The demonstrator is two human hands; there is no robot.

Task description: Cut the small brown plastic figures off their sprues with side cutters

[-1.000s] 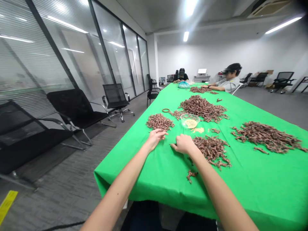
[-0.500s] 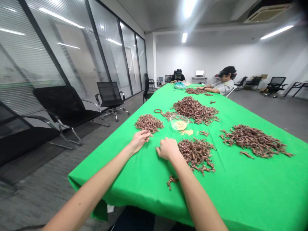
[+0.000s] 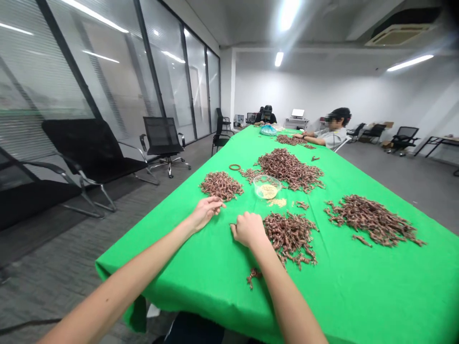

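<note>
My left hand (image 3: 205,213) is closed in a pinch at the near edge of a small pile of reddish-brown, knobbly pieces (image 3: 221,185). Whatever sits between its fingertips is too small to name. Beside it, my right hand (image 3: 248,229) is curled with the knuckles up, at the left edge of another brown pile (image 3: 291,236). A dark bit shows by its thumb, but its kind is unclear. Beyond the hands stands a clear plastic bowl (image 3: 267,187) holding pale yellow grains, with some grains (image 3: 278,202) spilled in front of it.
A larger brown pile (image 3: 289,167) lies behind the bowl, and another pile (image 3: 373,220) at the right. A brown ring (image 3: 234,167) rests on the green cloth (image 3: 358,291). Farther off are a blue bag (image 3: 267,130) and a co-worker (image 3: 335,131). Chairs (image 3: 163,138) line the left.
The camera view has shifted slightly. Both my hands keep nearly the same place and pose over the cloth. The co-worker at the right has bent a little lower.
</note>
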